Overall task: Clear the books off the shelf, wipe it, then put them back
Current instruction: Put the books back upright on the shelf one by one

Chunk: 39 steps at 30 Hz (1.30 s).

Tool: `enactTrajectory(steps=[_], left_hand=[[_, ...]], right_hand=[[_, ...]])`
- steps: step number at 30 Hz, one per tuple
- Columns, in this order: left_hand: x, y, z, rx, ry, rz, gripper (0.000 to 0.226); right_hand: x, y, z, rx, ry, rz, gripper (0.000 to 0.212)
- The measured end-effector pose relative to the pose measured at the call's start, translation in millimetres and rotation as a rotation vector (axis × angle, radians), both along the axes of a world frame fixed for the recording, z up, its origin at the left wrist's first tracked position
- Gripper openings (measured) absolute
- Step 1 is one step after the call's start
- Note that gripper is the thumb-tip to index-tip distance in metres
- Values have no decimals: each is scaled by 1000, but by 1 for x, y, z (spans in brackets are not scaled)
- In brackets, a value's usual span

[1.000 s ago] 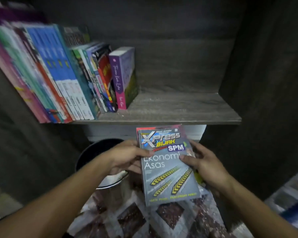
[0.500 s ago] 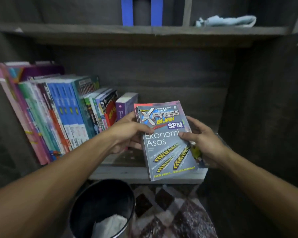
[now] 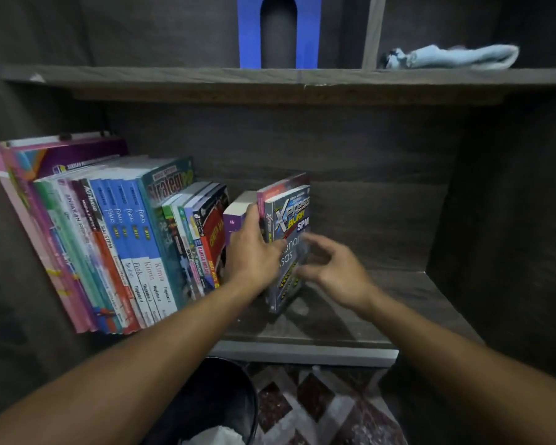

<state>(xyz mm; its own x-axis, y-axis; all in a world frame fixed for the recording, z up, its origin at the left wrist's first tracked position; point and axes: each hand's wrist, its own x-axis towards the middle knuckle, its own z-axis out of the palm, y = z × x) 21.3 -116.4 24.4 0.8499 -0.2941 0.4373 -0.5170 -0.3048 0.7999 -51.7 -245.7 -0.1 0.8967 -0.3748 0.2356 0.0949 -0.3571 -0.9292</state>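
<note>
Both hands (image 3: 254, 252) flanking upright book (image 3: 289, 226) on shelf (image 3: 398, 303).

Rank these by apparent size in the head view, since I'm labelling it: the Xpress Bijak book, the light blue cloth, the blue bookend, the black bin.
1. black bin, though it is nearest the camera and cut off
2. Xpress Bijak book and blue bookend: too alike to rank
3. light blue cloth
</note>
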Motion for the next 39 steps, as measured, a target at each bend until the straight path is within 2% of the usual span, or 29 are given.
enactTrajectory(steps=[2, 3, 5, 9, 13, 16, 20, 23, 28, 31, 35, 39], left_hand=[[-4, -3, -9, -17, -41, 98, 44], [-6, -4, -14, -31, -62, 117, 43], [-9, -5, -24, -66, -78, 100, 42], [-10, 8, -31, -31, -91, 55, 52], [1, 30, -20, 71, -95, -9, 66], [12, 48, -6, 130, -142, -114, 71], [23, 55, 6, 223, -125, -234, 62], [23, 54, 7, 244, -114, -275, 68], [25, 55, 5, 203, -14, -302, 79], [25, 58, 10, 186, -26, -289, 77], [24, 60, 18, 176, -34, -259, 73], [21, 57, 21, 193, -104, -223, 62]], right_hand=[[6, 15, -18, -73, 25, 30, 88], [9, 21, -24, -82, 18, 37, 91], [14, 27, -36, -66, -22, 25, 81], [24, 32, -56, -207, -91, -12, 66], [33, 41, -62, -69, -30, 57, 87], [37, 44, -67, -21, -45, 42, 88], [33, 44, -69, -42, 1, 68, 91], [29, 41, -68, -95, 56, 53, 96], [25, 26, -42, -45, 84, 115, 82], [26, 17, -22, -143, 55, 136, 76], [27, 18, 8, -123, -41, 147, 65], [27, 25, 35, -151, -149, 108, 42]])
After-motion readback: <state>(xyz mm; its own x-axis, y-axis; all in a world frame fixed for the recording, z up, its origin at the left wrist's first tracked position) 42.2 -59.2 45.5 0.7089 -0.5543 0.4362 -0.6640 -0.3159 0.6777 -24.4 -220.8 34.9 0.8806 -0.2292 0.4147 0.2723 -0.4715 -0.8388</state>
